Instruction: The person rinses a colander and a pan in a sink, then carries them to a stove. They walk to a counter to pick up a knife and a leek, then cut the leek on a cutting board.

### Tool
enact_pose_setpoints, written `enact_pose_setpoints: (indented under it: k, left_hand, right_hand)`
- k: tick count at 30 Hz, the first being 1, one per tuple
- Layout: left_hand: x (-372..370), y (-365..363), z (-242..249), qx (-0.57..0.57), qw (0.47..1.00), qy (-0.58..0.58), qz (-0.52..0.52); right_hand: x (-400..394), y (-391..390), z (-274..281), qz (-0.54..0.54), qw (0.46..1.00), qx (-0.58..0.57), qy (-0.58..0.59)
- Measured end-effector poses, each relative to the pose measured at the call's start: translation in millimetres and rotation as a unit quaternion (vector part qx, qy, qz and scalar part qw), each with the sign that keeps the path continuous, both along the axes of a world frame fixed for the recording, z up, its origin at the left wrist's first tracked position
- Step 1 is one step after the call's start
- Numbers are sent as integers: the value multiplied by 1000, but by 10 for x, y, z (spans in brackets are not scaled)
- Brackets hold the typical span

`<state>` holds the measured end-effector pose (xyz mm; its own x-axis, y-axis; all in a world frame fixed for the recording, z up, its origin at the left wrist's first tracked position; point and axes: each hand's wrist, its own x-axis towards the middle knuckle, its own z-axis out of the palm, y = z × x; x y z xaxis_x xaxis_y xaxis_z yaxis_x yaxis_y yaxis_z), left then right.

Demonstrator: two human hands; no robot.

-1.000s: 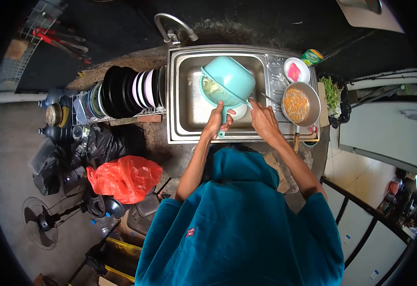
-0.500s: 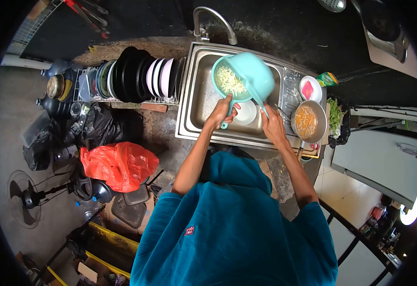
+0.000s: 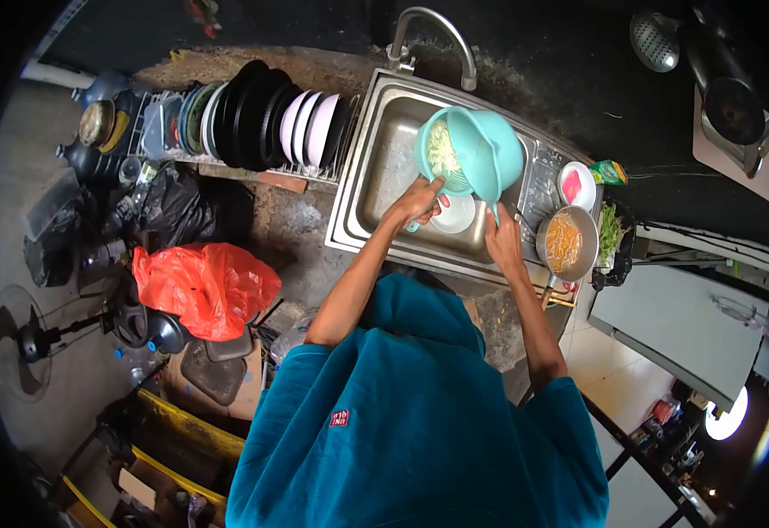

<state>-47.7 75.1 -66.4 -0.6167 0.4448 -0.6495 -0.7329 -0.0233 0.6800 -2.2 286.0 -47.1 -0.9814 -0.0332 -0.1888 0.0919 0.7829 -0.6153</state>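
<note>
My left hand point(image 3: 418, 202) is closed around the handle of a turquoise colander point(image 3: 457, 181), tilted over the sink point(image 3: 383, 163). Pale shredded vegetable, like cabbage, point(image 3: 442, 150) lies inside it. On the right, my right hand point(image 3: 502, 236) grips the handle of a matching turquoise bowl point(image 3: 497, 150). This bowl is tipped on its side, its rim against the colander. Below them, a white dish point(image 3: 455, 215) sits in the basin, partly covered. Whether anything is pouring between the two vessels cannot be made out.
The faucet point(image 3: 437, 26) arches over the back of the sink. On the right stand a pan of orange and white shreds point(image 3: 564, 244), a small white bowl with something pink point(image 3: 576, 187) and leafy greens point(image 3: 611, 231). A dish rack with plates point(image 3: 248, 114) is at left.
The bowl has turned further onto its side against the colander, hiding more of the shreds. Both hands keep their grips. The whole view has shifted and rotated slightly.
</note>
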Motion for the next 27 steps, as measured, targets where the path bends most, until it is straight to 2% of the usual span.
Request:
enact_pose_setpoints:
  k: [1, 2, 4, 6, 8, 12, 13, 16, 18, 20, 21, 22, 23, 24, 25, 26, 27]
  left_hand:
    - [-73, -5, 10, -3, 1000, 10, -3]
    - [-117, -17, 0, -2, 1000, 13, -4]
    - [-81, -35, -48, 2, 1000, 12, -7]
    - [-104, -36, -71, 13, 1000, 11, -12]
    - [-154, -86, -69, 14, 1000, -5, -21]
    - [-191, -100, -92, 6, 999, 24, -41]
    - [-219, -139, -116, 10, 999, 9, -38]
    - [-234, -144, -187, -20, 997, 35, -60]
    - [-270, -173, -131, -28, 997, 37, -67]
    - [-285, -233, -98, -3, 999, 16, -42]
    - [-289, -233, -211, -2, 999, 19, -36]
    - [-295, -269, -320, -5, 999, 22, -37]
    - [-288, -302, -394, -10, 999, 28, -33]
    - [-265, -333, -490, -15, 999, 34, -29]
    - [-243, -369, -584, -37, 998, 31, -36]
    - [-198, -383, -675, -38, 998, 35, -40]
    - [-137, -394, -756, -54, 997, 40, -40]
  right_hand:
    - [31, -25, -44, -21, 998, -9, 54]
    - [-12, -71, 14, -22, 998, -8, 58]
    - [41, -120, 131, -42, 992, -75, 91]
    - [84, -80, 70, -57, 994, -62, 63]
    - [95, -110, -13, -58, 990, -44, 123]
    - [75, -124, -93, -83, 995, -36, 51]
    - [83, -136, -139, -91, 991, -46, 89]
    - [50, -149, -155, -58, 997, -13, 42]
    - [53, -261, -109, -72, 994, -9, 85]
    - [23, -380, 5, -118, 970, -102, 187]
    - [-30, -420, -12, -136, 965, -96, 204]
    - [-99, -450, -17, -137, 964, -100, 207]
    - [-215, -568, 155, -198, 949, -201, 138]
    - [-320, -691, 240, -256, 917, -298, 67]
    - [-478, -817, 100, -267, 872, -391, 127]
    - [-640, -975, 128, -297, 844, -427, 133]
    - [-852, -1097, -74, -318, 834, -420, 166]
